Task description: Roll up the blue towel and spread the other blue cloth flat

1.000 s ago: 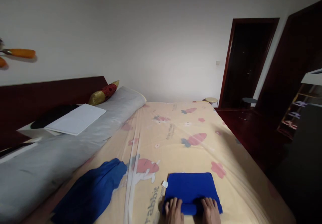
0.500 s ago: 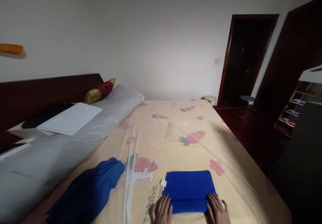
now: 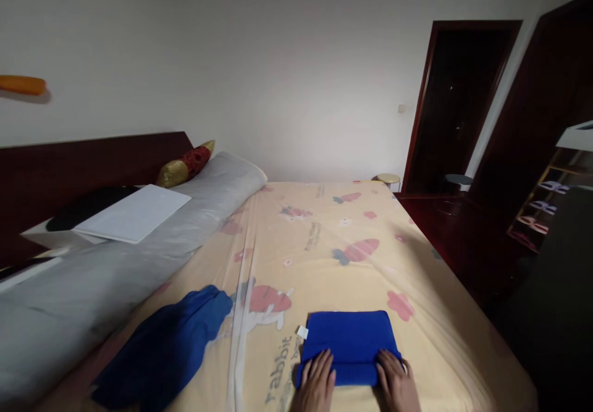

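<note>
A folded blue cloth (image 3: 347, 332) lies on the bed, its near edge turned over into a narrow band. A small white tag sticks out at its left side. My left hand (image 3: 317, 380) rests on the band near its left end, fingers stretched out over the fabric. At the right end, my right hand (image 3: 396, 381) lies with its fingers extended on the band. Both hands touch the cloth from above, and neither grips it. Further left, a crumpled blue cloth (image 3: 171, 344) lies loose on the sheet.
The bed carries a yellow patterned sheet (image 3: 315, 276). Along the headboard (image 3: 92, 159) are a long grey pillow (image 3: 152, 270), a white board (image 3: 134, 213) and a red-and-gold cushion (image 3: 188, 165). Stools stand beyond the bed, and a shoe rack (image 3: 537, 214) at the right.
My left hand has slid right and further onto the cloth's near band. My right hand has shifted slightly left onto it. The view has tilted a little.
</note>
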Tool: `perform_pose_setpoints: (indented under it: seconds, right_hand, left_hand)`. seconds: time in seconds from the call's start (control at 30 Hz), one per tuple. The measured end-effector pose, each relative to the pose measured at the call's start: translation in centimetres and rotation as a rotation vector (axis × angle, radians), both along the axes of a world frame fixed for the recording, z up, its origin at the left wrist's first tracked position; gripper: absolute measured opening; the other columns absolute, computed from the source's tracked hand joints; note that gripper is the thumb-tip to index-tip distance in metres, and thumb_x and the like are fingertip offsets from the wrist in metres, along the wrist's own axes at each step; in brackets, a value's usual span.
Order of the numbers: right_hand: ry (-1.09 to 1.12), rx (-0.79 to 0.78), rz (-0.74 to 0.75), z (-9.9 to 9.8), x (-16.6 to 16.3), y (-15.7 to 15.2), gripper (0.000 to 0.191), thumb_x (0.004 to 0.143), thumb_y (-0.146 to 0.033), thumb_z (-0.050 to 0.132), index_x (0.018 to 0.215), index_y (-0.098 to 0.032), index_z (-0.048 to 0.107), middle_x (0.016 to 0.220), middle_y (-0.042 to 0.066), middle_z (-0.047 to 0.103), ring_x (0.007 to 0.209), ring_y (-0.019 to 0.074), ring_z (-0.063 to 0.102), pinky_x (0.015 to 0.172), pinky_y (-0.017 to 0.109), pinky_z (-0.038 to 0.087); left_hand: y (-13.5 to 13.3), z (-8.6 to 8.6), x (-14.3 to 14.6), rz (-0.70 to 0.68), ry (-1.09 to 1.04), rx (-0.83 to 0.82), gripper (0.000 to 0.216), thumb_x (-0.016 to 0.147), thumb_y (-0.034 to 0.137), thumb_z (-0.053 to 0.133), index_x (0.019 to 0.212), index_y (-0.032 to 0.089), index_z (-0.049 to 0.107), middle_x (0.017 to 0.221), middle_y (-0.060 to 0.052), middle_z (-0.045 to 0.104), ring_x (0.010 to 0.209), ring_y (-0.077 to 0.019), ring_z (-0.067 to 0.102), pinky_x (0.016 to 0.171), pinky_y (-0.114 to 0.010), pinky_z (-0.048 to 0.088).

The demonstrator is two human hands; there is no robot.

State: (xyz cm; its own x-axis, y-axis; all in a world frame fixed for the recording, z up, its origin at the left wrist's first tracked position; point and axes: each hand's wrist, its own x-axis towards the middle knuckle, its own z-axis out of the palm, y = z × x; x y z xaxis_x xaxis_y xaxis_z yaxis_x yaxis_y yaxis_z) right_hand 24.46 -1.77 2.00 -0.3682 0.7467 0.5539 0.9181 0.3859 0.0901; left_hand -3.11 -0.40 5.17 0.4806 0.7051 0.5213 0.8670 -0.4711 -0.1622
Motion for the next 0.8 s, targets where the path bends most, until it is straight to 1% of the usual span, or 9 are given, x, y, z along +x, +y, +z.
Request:
perform_pose_setpoints:
  seconds: [0.13, 0.23, 0.3, 0.37, 0.43, 0.57, 0.63, 0.7, 0.8]
  right_hand:
    - [-0.006, 0.046, -0.170, -2.8, 3.9, -0.6, 0.031, 0.085, -0.040, 0.048, 0.110, -0.032, 0.064, 0.121, 0.000, 0.067, 0.108, 0.0254, 0.064, 0.078, 0.040, 0.046]
    - [0.120, -0.004, -0.327, -3.9, 4.1, -0.6, 0.034, 0.087, -0.043, 0.043, 0.109, -0.032, 0.065, 0.120, 0.001, 0.068, 0.108, 0.0250, 0.064, 0.077, 0.041, 0.048]
    - [0.210, -0.050, -0.394, -3.3, 3.2, -0.2, 0.037, 0.088, -0.045, 0.041, 0.113, -0.029, 0.064, 0.125, 0.003, 0.065, 0.112, 0.0244, 0.062, 0.081, 0.041, 0.049]
    - [0.251, -0.094, -0.351, -1.8, 1.7, 0.4, 0.039, 0.088, -0.045, 0.042, 0.118, -0.028, 0.061, 0.130, 0.004, 0.062, 0.115, 0.0228, 0.060, 0.084, 0.039, 0.050]
    - [0.241, -0.150, -0.202, -0.2, -0.2, 0.9, 0.038, 0.090, -0.042, 0.041, 0.123, -0.030, 0.057, 0.132, 0.002, 0.060, 0.117, 0.0192, 0.059, 0.087, 0.034, 0.050]
    - [0.148, -0.187, 0.101, 0.6, -2.9, 1.5, 0.037, 0.091, -0.036, 0.043, 0.127, -0.036, 0.052, 0.124, -0.004, 0.065, 0.109, 0.0146, 0.064, 0.084, 0.029, 0.051]
    - [0.090, -0.087, 0.140, -0.3, -2.7, 1.6, 0.034, 0.087, -0.034, 0.048, 0.120, -0.037, 0.057, 0.120, -0.003, 0.068, 0.106, 0.0172, 0.066, 0.081, 0.032, 0.051]
    - [0.059, 0.020, 0.078, -1.7, -1.3, 1.5, 0.031, 0.082, -0.032, 0.052, 0.111, -0.036, 0.063, 0.122, 0.000, 0.067, 0.109, 0.0227, 0.064, 0.083, 0.038, 0.050]
    - [0.115, -0.030, -0.103, -3.1, 1.4, 1.3, 0.030, 0.080, -0.034, 0.051, 0.106, -0.036, 0.066, 0.124, 0.002, 0.066, 0.115, 0.0277, 0.061, 0.084, 0.043, 0.049]
  left_hand:
    - [-0.1, -0.6, -3.0, 0.104, -0.002, 0.047, 0.042, 0.087, 0.036, 0.047, 0.129, 0.030, 0.050, 0.126, 0.007, 0.066, 0.111, -0.0074, 0.062, 0.087, -0.025, 0.047]
    - [-0.1, -1.4, -2.2, 0.195, -0.026, 0.138, 0.034, 0.085, 0.031, 0.048, 0.117, 0.027, 0.061, 0.116, 0.005, 0.072, 0.104, -0.0100, 0.066, 0.083, -0.029, 0.047]
    - [0.0, -1.9, -0.4, 0.155, -0.015, 0.169, 0.034, 0.084, 0.025, 0.046, 0.114, 0.026, 0.062, 0.113, 0.006, 0.073, 0.103, -0.0091, 0.066, 0.082, -0.028, 0.047]
    - [0.1, -2.5, 2.0, 0.031, -0.006, 0.161, 0.037, 0.083, 0.022, 0.044, 0.117, 0.025, 0.060, 0.115, 0.007, 0.072, 0.106, -0.0062, 0.065, 0.083, -0.025, 0.048]
    - [0.2, -3.3, 4.6, -0.075, -0.049, 0.153, 0.038, 0.084, 0.025, 0.043, 0.119, 0.026, 0.059, 0.116, 0.008, 0.072, 0.106, -0.0051, 0.064, 0.084, -0.023, 0.049]
    - [0.5, -4.1, 7.4, -0.085, -0.172, 0.120, 0.042, 0.087, 0.037, 0.042, 0.126, 0.029, 0.053, 0.118, 0.006, 0.070, 0.105, -0.0085, 0.066, 0.085, -0.025, 0.051]
    - [0.7, -3.7, 6.5, -0.093, -0.127, 0.041, 0.046, 0.088, 0.040, 0.042, 0.133, 0.030, 0.046, 0.125, 0.005, 0.066, 0.109, -0.0088, 0.064, 0.084, -0.024, 0.052]
    - [0.7, -2.8, 4.3, -0.064, -0.068, -0.041, 0.050, 0.088, 0.039, 0.042, 0.137, 0.032, 0.038, 0.130, 0.006, 0.062, 0.113, -0.0087, 0.062, 0.085, -0.024, 0.053]
    - [0.5, -1.6, 0.7, 0.034, -0.043, -0.078, 0.049, 0.089, 0.036, 0.043, 0.138, 0.033, 0.036, 0.133, 0.007, 0.060, 0.115, -0.0086, 0.060, 0.086, -0.024, 0.053]
